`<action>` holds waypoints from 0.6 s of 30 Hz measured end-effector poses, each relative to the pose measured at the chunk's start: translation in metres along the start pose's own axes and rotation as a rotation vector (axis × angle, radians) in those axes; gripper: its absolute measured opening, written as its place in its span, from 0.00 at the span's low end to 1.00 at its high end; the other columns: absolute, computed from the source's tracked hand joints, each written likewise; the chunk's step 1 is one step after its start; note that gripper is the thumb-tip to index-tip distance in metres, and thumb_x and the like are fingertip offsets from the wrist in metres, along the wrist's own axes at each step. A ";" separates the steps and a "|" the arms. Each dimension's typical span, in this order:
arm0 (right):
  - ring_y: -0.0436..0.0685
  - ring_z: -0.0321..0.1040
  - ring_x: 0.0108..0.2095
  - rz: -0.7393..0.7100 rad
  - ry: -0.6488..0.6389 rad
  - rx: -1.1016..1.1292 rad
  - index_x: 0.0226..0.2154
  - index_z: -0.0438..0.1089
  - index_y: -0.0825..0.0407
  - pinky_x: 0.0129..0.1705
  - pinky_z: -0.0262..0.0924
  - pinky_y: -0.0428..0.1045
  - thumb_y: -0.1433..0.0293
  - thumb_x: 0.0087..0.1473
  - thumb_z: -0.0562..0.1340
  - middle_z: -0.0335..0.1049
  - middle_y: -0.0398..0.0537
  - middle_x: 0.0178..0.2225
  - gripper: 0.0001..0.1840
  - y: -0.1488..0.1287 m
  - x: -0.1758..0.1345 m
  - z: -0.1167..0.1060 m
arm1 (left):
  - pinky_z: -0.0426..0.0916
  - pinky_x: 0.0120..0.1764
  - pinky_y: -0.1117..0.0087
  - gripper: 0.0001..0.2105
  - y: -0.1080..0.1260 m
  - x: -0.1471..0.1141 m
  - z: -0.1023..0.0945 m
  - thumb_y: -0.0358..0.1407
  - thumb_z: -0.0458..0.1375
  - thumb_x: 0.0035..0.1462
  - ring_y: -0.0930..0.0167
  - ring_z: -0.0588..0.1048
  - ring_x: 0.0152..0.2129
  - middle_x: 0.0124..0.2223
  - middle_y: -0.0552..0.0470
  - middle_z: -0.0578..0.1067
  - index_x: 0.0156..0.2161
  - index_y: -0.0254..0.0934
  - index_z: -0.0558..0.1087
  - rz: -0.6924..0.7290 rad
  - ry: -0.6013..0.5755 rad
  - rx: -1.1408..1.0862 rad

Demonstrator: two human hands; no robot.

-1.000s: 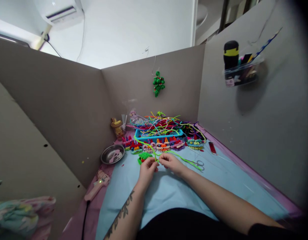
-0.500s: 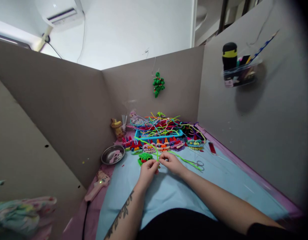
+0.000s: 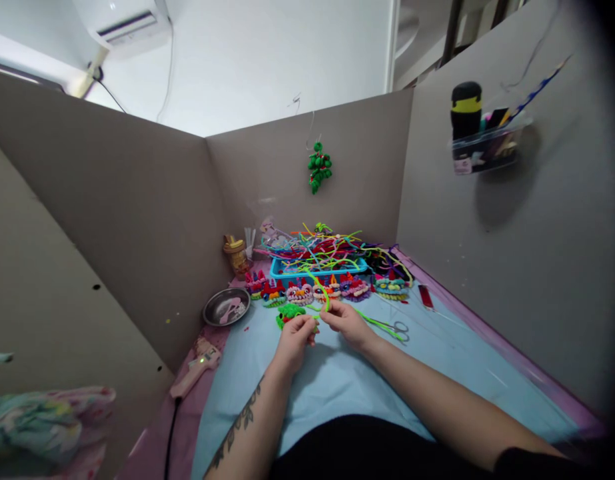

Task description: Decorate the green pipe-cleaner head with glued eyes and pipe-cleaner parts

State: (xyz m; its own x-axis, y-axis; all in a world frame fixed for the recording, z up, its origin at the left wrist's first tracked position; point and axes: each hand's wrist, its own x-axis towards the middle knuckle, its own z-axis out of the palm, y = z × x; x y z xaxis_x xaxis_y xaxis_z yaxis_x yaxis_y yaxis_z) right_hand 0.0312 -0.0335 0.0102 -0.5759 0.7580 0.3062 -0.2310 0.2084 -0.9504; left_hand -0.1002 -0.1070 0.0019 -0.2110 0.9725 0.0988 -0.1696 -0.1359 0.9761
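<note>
A lime-green pipe cleaner is pinched between my two hands, its free end curving up toward the back. My left hand is closed on its lower end. Close on the right, my right hand grips it with thumb and fingers. Just behind my left hand lies a fuzzy green figure with dark eyes and some red. Scissors rest to the right of my right hand, with more lime-green pipe cleaners beside them. The fingertips partly hide the held piece.
Behind stands a blue tray heaped with coloured pipe cleaners, a row of fuzzy faces before it. Left are a metal bowl and a pink glue gun. Grey partitions enclose the table; a clear bin hangs right.
The pipe cleaner's free end has swung right and now bends in a tighter curve. My right hand has shifted slightly right. The camera view has moved a little.
</note>
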 end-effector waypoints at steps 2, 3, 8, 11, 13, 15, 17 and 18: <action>0.48 0.55 0.23 -0.082 0.022 -0.047 0.23 0.64 0.53 0.26 0.51 0.45 0.58 0.46 0.63 0.59 0.39 0.21 0.16 -0.002 -0.002 0.002 | 0.55 0.18 0.78 0.16 0.002 0.000 0.002 0.44 0.64 0.43 0.81 0.60 0.15 0.22 0.56 0.67 0.27 0.32 0.69 -0.032 0.038 -0.100; 0.50 0.57 0.25 -0.132 0.029 -0.092 0.23 0.65 0.53 0.29 0.54 0.46 0.58 0.47 0.63 0.61 0.41 0.22 0.15 -0.003 -0.003 0.004 | 0.55 0.18 0.79 0.16 0.003 0.000 0.002 0.44 0.64 0.42 0.81 0.60 0.15 0.22 0.56 0.67 0.27 0.32 0.69 -0.053 0.050 -0.149; 0.53 0.60 0.29 -0.315 0.039 -0.287 0.23 0.68 0.52 0.33 0.56 0.48 0.61 0.50 0.62 0.63 0.45 0.26 0.12 -0.005 -0.007 0.006 | 0.54 0.18 0.83 0.17 0.008 -0.003 0.002 0.39 0.68 0.38 0.84 0.59 0.15 0.22 0.58 0.66 0.28 0.32 0.67 -0.178 0.040 -0.370; 0.52 0.59 0.27 -0.373 0.019 -0.385 0.24 0.70 0.51 0.30 0.55 0.47 0.63 0.52 0.60 0.62 0.45 0.25 0.11 -0.004 -0.009 0.005 | 0.53 0.17 0.85 0.17 0.011 -0.004 0.001 0.36 0.69 0.36 0.85 0.58 0.15 0.22 0.59 0.65 0.27 0.32 0.65 -0.234 0.004 -0.449; 0.52 0.59 0.27 -0.428 -0.010 -0.473 0.27 0.72 0.50 0.29 0.55 0.48 0.64 0.53 0.59 0.63 0.46 0.27 0.09 -0.003 -0.010 0.003 | 0.52 0.16 0.85 0.17 0.011 -0.004 0.001 0.36 0.68 0.36 0.85 0.57 0.15 0.21 0.59 0.63 0.26 0.33 0.64 -0.244 -0.012 -0.460; 0.53 0.61 0.29 -0.482 -0.041 -0.544 0.29 0.72 0.50 0.32 0.57 0.48 0.66 0.54 0.57 0.64 0.48 0.29 0.09 -0.003 -0.012 0.000 | 0.52 0.16 0.84 0.16 0.008 -0.003 0.000 0.38 0.67 0.38 0.84 0.57 0.15 0.21 0.59 0.63 0.26 0.33 0.64 -0.221 -0.019 -0.402; 0.54 0.61 0.31 -0.512 -0.054 -0.591 0.29 0.72 0.50 0.35 0.57 0.50 0.67 0.55 0.57 0.65 0.49 0.29 0.09 -0.003 -0.012 -0.002 | 0.53 0.16 0.82 0.16 0.003 -0.002 0.000 0.42 0.65 0.42 0.82 0.57 0.14 0.21 0.59 0.63 0.26 0.33 0.64 -0.154 -0.013 -0.252; 0.55 0.62 0.32 -0.514 -0.055 -0.602 0.29 0.71 0.50 0.36 0.57 0.50 0.67 0.54 0.57 0.65 0.49 0.29 0.08 -0.004 -0.012 -0.003 | 0.54 0.16 0.81 0.15 0.001 -0.001 0.000 0.43 0.63 0.44 0.82 0.58 0.14 0.21 0.59 0.64 0.25 0.34 0.65 -0.108 -0.010 -0.140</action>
State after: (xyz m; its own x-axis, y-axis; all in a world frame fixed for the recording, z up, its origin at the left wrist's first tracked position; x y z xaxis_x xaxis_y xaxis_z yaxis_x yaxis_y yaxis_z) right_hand 0.0415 -0.0418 0.0097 -0.5539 0.4478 0.7019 -0.0241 0.8341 -0.5511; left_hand -0.1001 -0.1082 0.0023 -0.1752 0.9845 -0.0024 -0.3235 -0.0553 0.9446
